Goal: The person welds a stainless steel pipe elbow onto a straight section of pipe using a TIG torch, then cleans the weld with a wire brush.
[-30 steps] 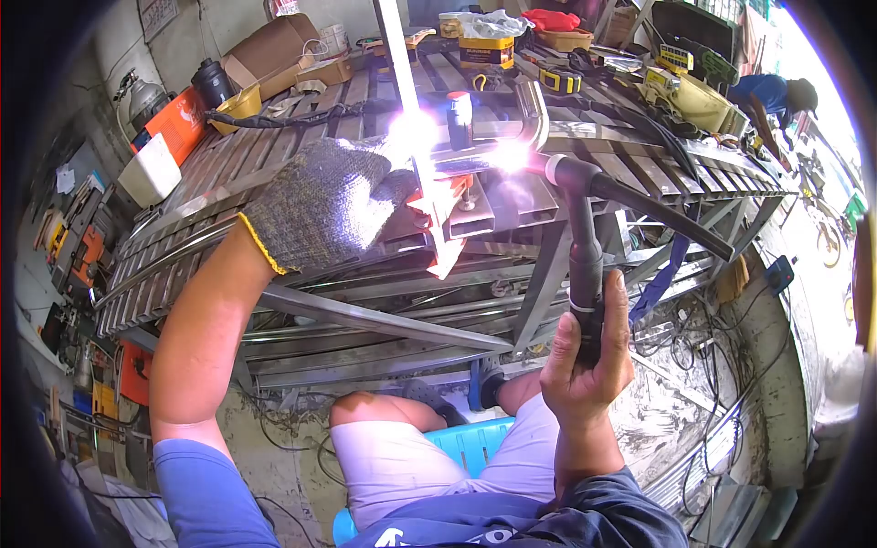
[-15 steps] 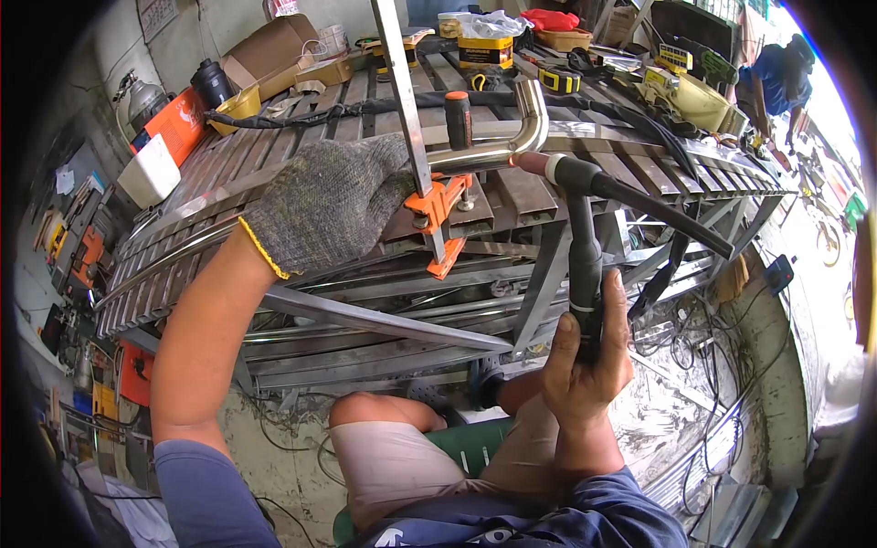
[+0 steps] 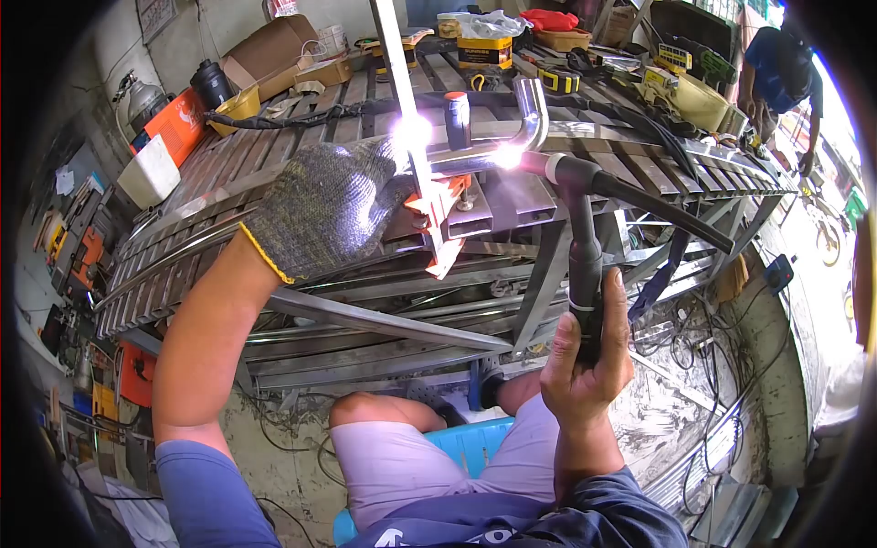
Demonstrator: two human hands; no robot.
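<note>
My left hand, in a grey knit glove with a yellow hem, is closed around the left end of a shiny bent steel pipe. Its fingertips are partly hidden behind an orange bar clamp, whose bar stands upright at the bench edge. My bare right hand grips a black TIG welding torch from below. A bright arc glows where the torch's tip meets the pipe near its bend, and a second glare shines on the clamp bar.
The pipe lies on a slatted steel bench. Behind it stand a red-and-black handle, a black cable, a tape measure and a yellow tub. Another person bends at the far right. Cables lie on the floor.
An arc has lit at the torch's tip, brightening the glove, clamp and pipe. Both hands stay nearly in place. The other person at the right has shifted slightly.
</note>
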